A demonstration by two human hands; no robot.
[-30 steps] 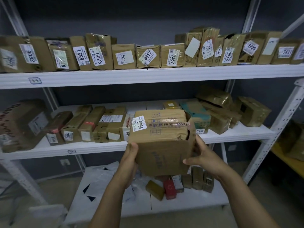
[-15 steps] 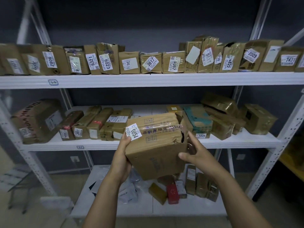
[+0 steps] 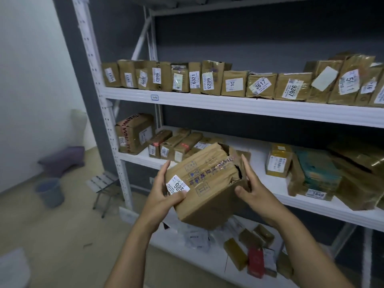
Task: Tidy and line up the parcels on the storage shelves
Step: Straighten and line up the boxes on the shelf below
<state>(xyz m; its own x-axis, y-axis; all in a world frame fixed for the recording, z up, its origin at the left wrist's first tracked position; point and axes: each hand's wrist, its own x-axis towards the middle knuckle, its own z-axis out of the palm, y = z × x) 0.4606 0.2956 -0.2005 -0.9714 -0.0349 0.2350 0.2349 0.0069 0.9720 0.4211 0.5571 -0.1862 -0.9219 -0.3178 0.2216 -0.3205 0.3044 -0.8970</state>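
While I stood facing the rack, both forearms were up in front of me w/ the parcel (image 3: 207, 190) clamped between my hands. Left hand (image 3: 164, 196) was on its left edge, thumb hooked over the front and sitting on the bottom corner of the white label (image 3: 176, 183), other fingers round the back where I couldn't see them. Right hand (image 3: 255, 190) was on the opposite side, fingers straight and pointing up, thumb pressed onto the front face. So hands apart, box between.

Parcel was in the air, tilted, in front of the middle shelf (image 3: 311, 208), not resting on it. Plain brown cardboard, kinda beat up: top right corner torn open w/ ragged edges, clear tape (image 3: 218, 165) across the front over blue printed characters. Label read 985-something, rest was under my thumb. Top shelf (image 3: 228, 104) had its boxes (image 3: 207, 77) lined up in a row, labels facing out.
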